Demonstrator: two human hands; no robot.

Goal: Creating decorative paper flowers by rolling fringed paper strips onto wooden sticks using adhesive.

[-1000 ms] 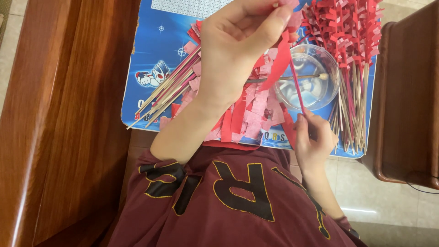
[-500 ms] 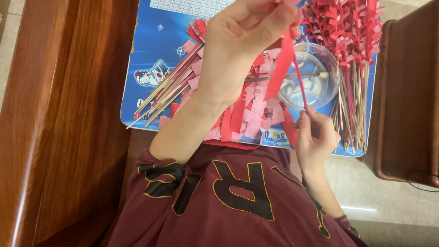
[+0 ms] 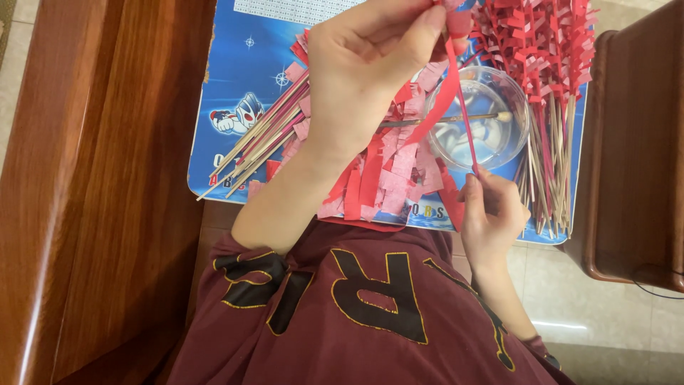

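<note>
1. Wooden furniture (image 3: 107, 178) fills the left side; another dark wood piece (image 3: 634, 142) stands on the right; tiled floor (image 3: 598, 299) lies lower right.
2. Person's maroon shirt (image 3: 342, 321) with black gold-edged letters covers the bottom centre.
3. Blue printed board (image 3: 235, 78) lies flat in front of the person and carries everything else.
4. Pile of red and pink paper strips (image 3: 385, 171) sits mid-board, partly under the left forearm.
5. Bundle of finished sticks with red paper fringe (image 3: 541, 50) lies at the board's right edge, fringed ends toward the frame top, bare ends toward the person.
6. Loose bare bamboo sticks (image 3: 256, 142) lie at the left, slanting from lower left to upper right.
7. Clear round bowl (image 3: 484, 117) sits right of the pile; a small brush (image 3: 449, 119) rests across it, roughly horizontal, tip to the right.
8. Left hand (image 3: 370, 71), raised above the board, fingers pressed together pinching the top of the stick and the red paper strip (image 3: 438, 114) near the frame's upper edge.
9. Right hand (image 3: 491, 210) is lower, near the board's front edge, fingertips pinching the stick's bottom end.
10. Thin stick (image 3: 467, 128) is held in the air over the bowl; long axis near vertical in frame, leaning slightly, top toward the left hand. It looks red-pink and very slim; the strip hangs off it in a loose curve down-left.
</note>
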